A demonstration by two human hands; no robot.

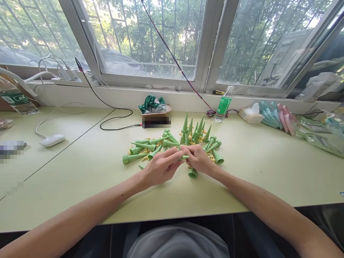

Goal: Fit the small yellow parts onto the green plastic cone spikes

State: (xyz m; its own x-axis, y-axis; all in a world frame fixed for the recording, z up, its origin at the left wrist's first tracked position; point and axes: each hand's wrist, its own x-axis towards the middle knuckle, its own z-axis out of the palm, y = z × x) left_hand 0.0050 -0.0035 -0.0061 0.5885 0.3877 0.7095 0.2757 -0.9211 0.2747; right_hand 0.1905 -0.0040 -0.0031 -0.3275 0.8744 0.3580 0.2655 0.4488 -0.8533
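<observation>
Over the front of a pile of green plastic watering spikes, my two hands meet. My left hand (162,166) is closed around a green watering spike (184,157), whose pointed end sticks out toward the right. Against it, my right hand (200,157) is closed in a pinch; what lies between its fingers is hidden. Several loose spikes (134,157) with ribbed caps lie to the left, mixed with small yellow fittings (145,157). Behind the right hand, several spikes (199,130) stand upright with yellow fittings attached. One open-ended spike (192,173) lies below the right hand.
A small box (157,111) with green plastic wrap sits behind the pile. Toward the window stand a water bottle (223,105) and a tissue pack (251,114). Blue and pink packets (286,120) lie at right. A white device (52,140) and cables are at left.
</observation>
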